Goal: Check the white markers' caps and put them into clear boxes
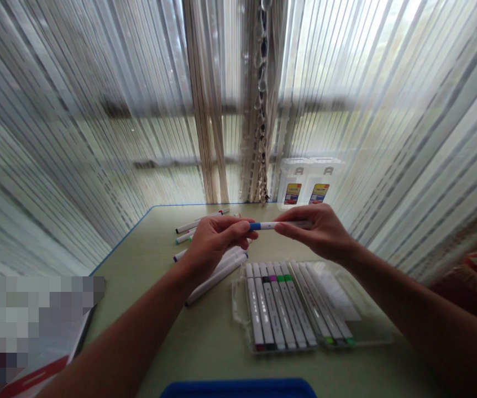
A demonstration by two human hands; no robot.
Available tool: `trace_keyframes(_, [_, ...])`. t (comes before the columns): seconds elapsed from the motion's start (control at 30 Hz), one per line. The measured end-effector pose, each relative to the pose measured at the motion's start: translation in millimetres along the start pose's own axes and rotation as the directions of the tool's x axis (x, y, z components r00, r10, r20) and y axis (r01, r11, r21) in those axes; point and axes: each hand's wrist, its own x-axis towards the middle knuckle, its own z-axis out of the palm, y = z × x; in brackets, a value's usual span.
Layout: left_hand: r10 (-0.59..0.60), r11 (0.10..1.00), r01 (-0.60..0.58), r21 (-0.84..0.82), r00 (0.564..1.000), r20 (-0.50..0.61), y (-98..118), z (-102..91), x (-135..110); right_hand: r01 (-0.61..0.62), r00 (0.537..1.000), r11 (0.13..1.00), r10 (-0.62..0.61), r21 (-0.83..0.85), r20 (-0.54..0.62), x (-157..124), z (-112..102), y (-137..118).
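Between my two hands a white marker (pixel 268 226) with a blue end is held level above the table. My left hand (pixel 221 235) pinches the blue end between thumb and fingers. The other end of the barrel is gripped by my right hand (pixel 316 229), whose fingers partly cover it. Below them an open clear plastic case (pixel 240 304) holds a row of white markers (pixel 282 309), some with black, purple or green bands. Several loose markers (pixel 217 276) lie behind and under my left hand, which hides part of them.
Two clear containers with coloured labels (pixel 304 185) stand at the far edge of the green table (pixel 139 265). A blue object (pixel 238 388) shows at the near edge. String curtains (pixel 147 138) hang behind the table. A blurred-out patch (pixel 22 326) covers the lower left.
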Motion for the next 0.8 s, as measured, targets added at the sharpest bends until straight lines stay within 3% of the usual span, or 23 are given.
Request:
trace_keyframes(0.13, [0.019,0.996,-0.015,0.088,0.999,-0.042,-4.4,-0.1,1.7,0.023,0.999,0.999,-0.022,-0.048,0.025,-0.3,1.5,-0.6])
trace_keyframes(0.37, [0.050,0.980,-0.046,0.191,0.999,-0.016,-8.9,-2.7,4.1,0.001,0.999,0.999,0.000,-0.043,0.044,0.2,2.0,0.2])
trace_keyframes(0.8, [0.020,0.965,-0.018,0.262,1.000,-0.006,-10.1,-0.1,2.5,-0.022,0.995,0.999,0.025,-0.038,0.096,-1.0,3.3,-1.2])
